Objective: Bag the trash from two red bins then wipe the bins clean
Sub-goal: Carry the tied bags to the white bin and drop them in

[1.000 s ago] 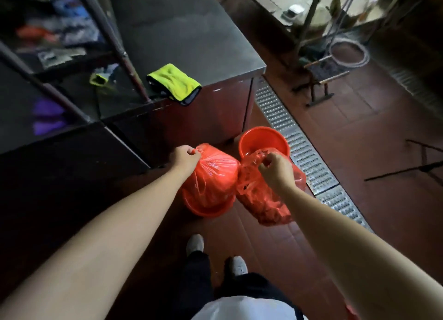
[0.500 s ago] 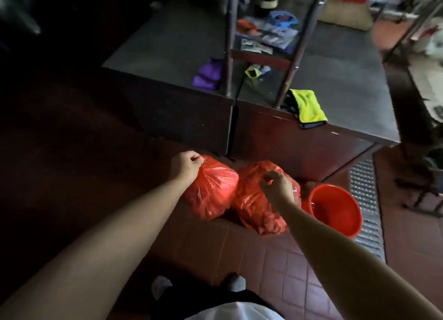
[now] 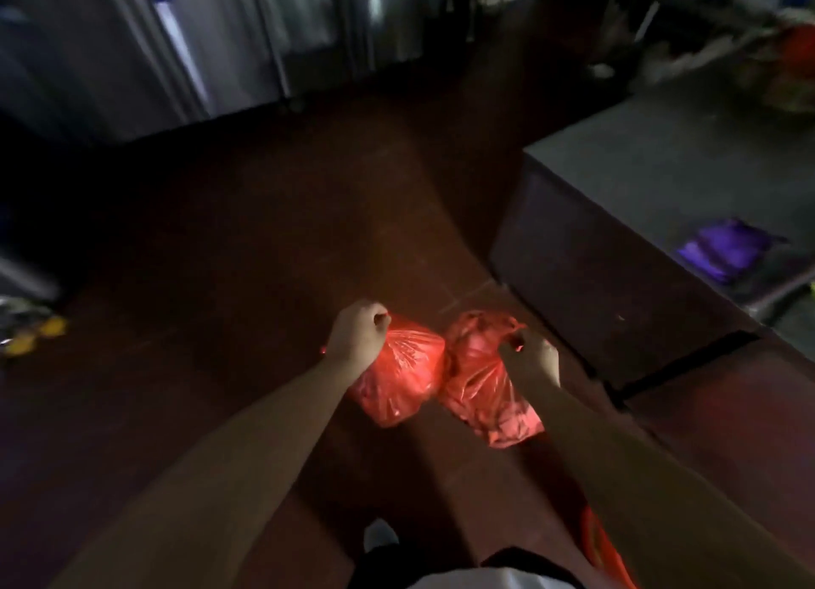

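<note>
Both arms reach forward and down, each fist closed round the gathered neck of a red trash bag. The left bag (image 3: 403, 374) hangs below the left hand (image 3: 357, 332), touching the right bag (image 3: 478, 390) under the right hand (image 3: 531, 357). A red bin (image 3: 602, 549) edge shows beneath the right forearm.

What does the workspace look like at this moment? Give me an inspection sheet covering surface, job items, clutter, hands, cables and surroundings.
Surface: dark red tiled floor, dim; grey counter at right.
Job's things: left bag and right bag, both red plastic, full, hanging side by side above the floor; a red edge at bottom right may be a bin, cannot tell.
Clutter: purple item on the counter; yellow objects on the floor at left, blurred.
Hands: left hand grips the left bag's top; right hand grips the right bag's top.
Cables: nothing seen.
Surroundings: metal cabinets at the back; blurred shelving at upper right.
</note>
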A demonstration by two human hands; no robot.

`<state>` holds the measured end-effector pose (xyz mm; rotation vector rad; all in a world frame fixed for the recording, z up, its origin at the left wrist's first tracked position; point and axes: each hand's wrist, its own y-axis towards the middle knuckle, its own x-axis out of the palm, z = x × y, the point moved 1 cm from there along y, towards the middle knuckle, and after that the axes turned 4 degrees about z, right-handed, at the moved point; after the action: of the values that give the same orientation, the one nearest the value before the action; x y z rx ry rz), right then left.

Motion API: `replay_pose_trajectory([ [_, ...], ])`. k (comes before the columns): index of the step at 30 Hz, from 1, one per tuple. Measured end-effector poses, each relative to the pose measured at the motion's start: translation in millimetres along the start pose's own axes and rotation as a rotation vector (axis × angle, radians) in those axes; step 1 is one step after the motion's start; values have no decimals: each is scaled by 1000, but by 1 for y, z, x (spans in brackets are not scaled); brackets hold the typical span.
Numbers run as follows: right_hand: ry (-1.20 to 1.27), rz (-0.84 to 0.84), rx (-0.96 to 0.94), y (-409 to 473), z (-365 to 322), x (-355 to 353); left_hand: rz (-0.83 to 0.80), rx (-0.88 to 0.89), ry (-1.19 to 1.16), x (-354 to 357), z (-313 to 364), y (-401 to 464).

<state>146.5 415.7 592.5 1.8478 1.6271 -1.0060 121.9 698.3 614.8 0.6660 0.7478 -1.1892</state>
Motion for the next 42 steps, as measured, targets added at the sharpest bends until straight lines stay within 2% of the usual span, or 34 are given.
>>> replay_pose_trajectory([
  [3,-7,-78,-98,11,-77,56,106,-72,67,-57,-71,9],
  [11,-121,-372,-535,19,-266,209,350,-383,368,-176,-236,0],
  [16,-233,-491,-990,0,-399,299,473,-574,545,-253,-313,-28],
  [19,-262,-580,-1239,-32,-476,337,492,-691,688,-300,-347,-55],
  [22,-207,-669,-1398,-68,-551,377,557,-850,728,-344,-381,-78],
  [29,-152,-738,-1500,-190,-662,476,637,-1134,707,-412,-467,-167],
  [32,-140,-745,-1546,-250,-694,516,655,-1204,662,-437,-509,-210],
  [36,-228,-708,-1732,-331,-734,549,605,-1216,684,-467,-553,-264],
  [42,-187,-759,-1795,-446,-801,601,647,-1381,637,-524,-614,-330],
])
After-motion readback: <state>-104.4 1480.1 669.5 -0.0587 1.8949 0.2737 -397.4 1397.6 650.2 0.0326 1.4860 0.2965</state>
